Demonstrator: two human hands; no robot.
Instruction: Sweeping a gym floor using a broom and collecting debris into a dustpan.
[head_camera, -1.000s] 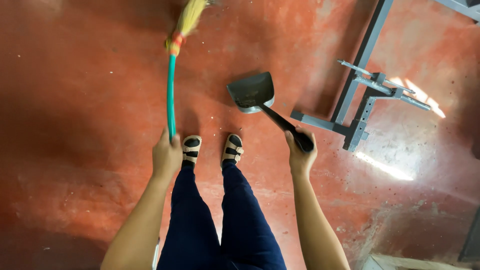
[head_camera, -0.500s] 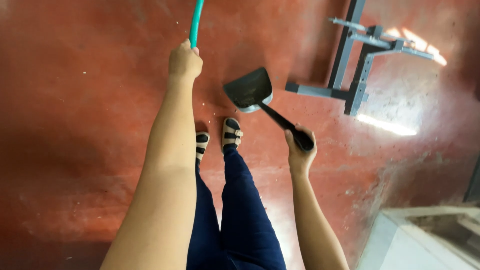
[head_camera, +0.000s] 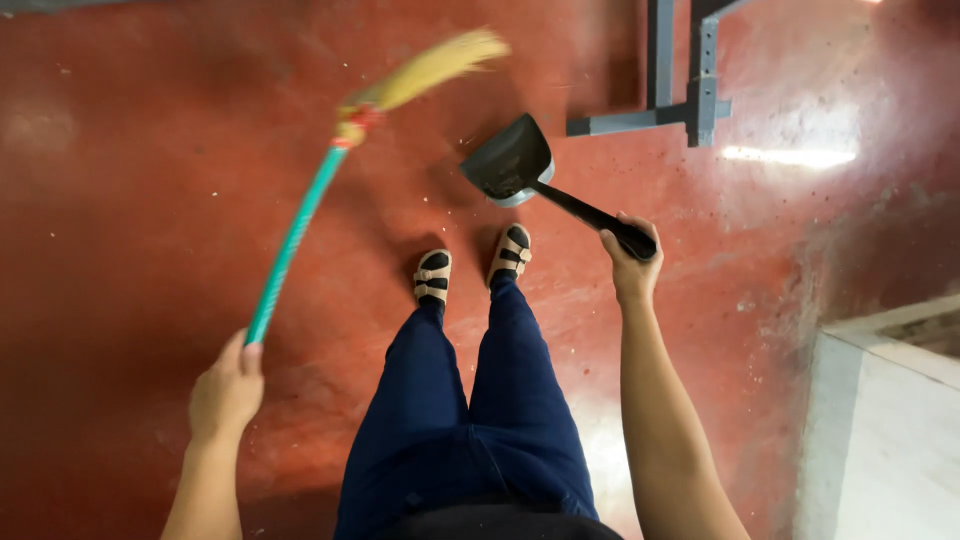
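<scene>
Gripping the lower end of a green broom (head_camera: 292, 240) handle, the left hand (head_camera: 226, 394) sits at lower left of the frame, fingers closed around the shaft, forearm running straight down to the bottom edge. The broom slants up and right from that fist, its straw head blurred near top centre, above the red floor (head_camera: 130, 200); whether the bristles touch the floor cannot be told. The right hand (head_camera: 632, 268), right of centre, is clamped on the end of a black dustpan (head_camera: 508, 160) handle, arm extended down to the bottom edge. The handle runs up and left from it to the dark scoop, which lies just above the feet, its mouth facing upper left; whether it rests on the floor or hangs just over it is unclear. The two hands are well apart, one on each side of the legs in dark blue trousers (head_camera: 470, 420). Two sandalled feet (head_camera: 435, 275) stand side by side at centre, near the scoop but apart from it. A grey metal frame (head_camera: 660, 90) stands at top right, just beyond the dustpan, close to its upper edge. A pale block (head_camera: 880, 430) fills the lower right corner, well right of the right arm. Left and upper left of the broom the floor lies open, wide enough for the shaft to swing.
</scene>
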